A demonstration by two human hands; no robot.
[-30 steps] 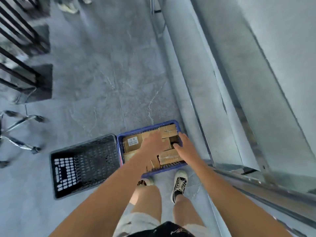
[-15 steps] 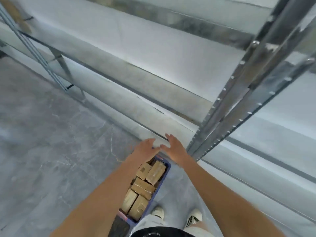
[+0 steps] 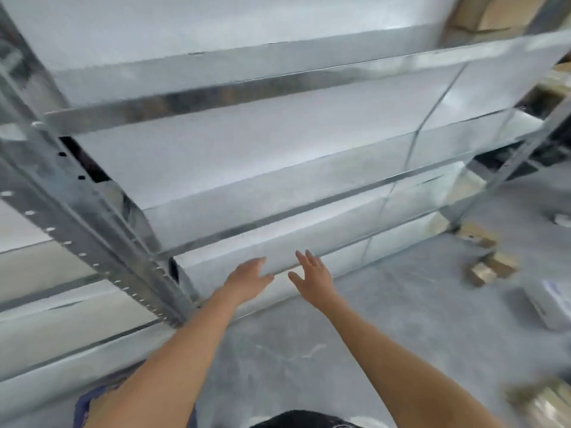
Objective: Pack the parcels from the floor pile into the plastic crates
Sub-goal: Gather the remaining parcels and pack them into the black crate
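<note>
The head view looks down two bare forearms stretched out in front of a galvanised metal rack (image 3: 278,186), and the fingers of both hands are straight and loosely spread, holding nothing. The left hand (image 3: 247,281) hangs palm down just in front of the rack's lowest shelf edge, its thumb angled toward the other hand; whether its fingertips touch the metal cannot be told. The right hand (image 3: 313,278) is just beside it, fingers fanned and pointing up toward the same shelf edge, thumb out to the side, the two thumbs near each other but apart. To the left of the hands stands the rack's perforated upright post (image 3: 102,257), its foot on the grey floor (image 3: 401,319). A sliver of the blue crate (image 3: 81,409) shows at the foot of the rack, under the left forearm at the bottom edge of the frame. Brown cardboard parcels (image 3: 491,267) lie scattered on the floor near the rack's far right post, well apart from the hands; one of them lies right at that post's foot. A white box (image 3: 553,304) lies further out from the rack than those, and blurred brown parcels sit at the bottom right corner. More cardboard rests high on the shelving beyond the rack's right end.
</note>
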